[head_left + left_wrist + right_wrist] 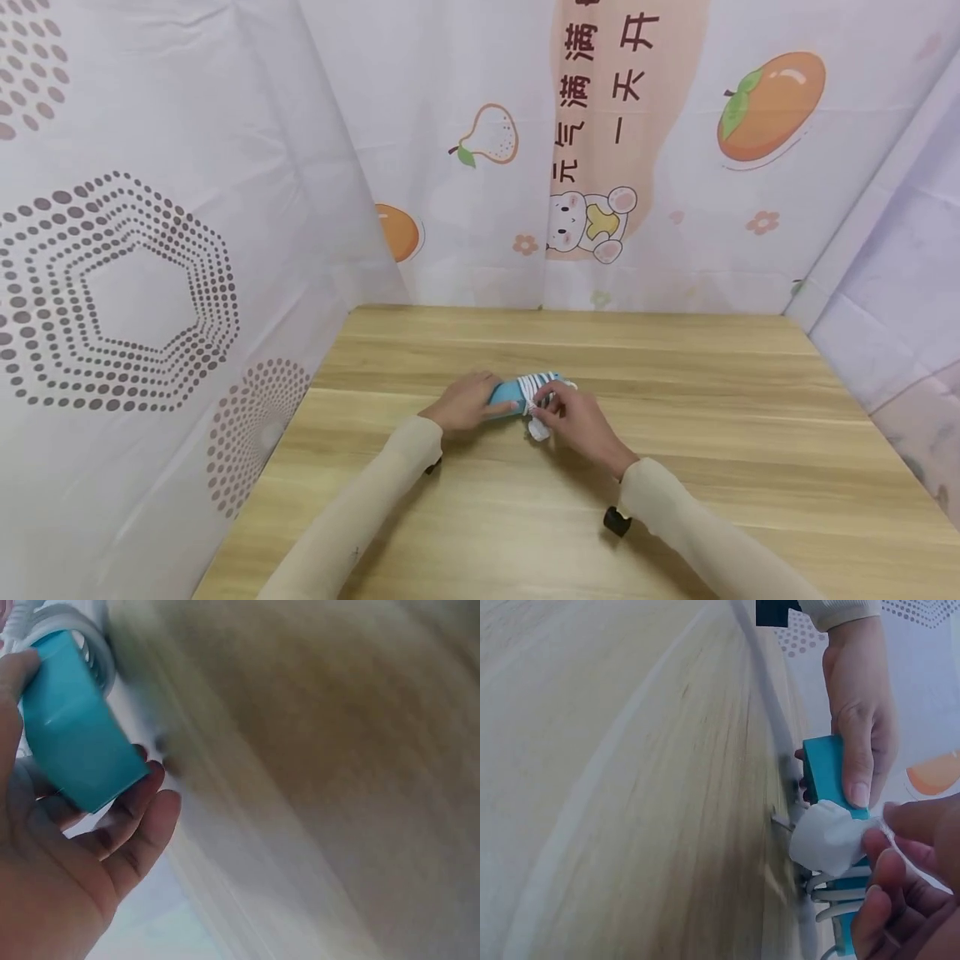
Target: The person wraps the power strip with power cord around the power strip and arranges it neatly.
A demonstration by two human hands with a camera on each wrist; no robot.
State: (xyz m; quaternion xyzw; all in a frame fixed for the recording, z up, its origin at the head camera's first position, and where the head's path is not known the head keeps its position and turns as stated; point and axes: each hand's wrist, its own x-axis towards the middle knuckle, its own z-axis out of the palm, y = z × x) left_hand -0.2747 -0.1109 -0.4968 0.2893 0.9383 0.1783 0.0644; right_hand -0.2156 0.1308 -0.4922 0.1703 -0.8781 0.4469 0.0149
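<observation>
A teal rectangular block [506, 398], longer than it is wide, has a white cord [529, 388] wound round it in several turns. My left hand [465, 403] grips its left end, thumb along one face and fingers behind, as the left wrist view shows on the block's bare teal end [82, 727]. From the cord hangs a white plug [825, 838] with a metal prong [781, 820] sticking out. My right hand [583, 423] pinches the cord right behind the plug, between thumb and fingertips. The block is held close over the table.
The wood-grain table [675, 358] stretches out round both hands. A printed white curtain [450, 75] hangs behind it, and another patterned curtain [150, 300] borders the left side. A black band piece [617, 522] sits below the right sleeve.
</observation>
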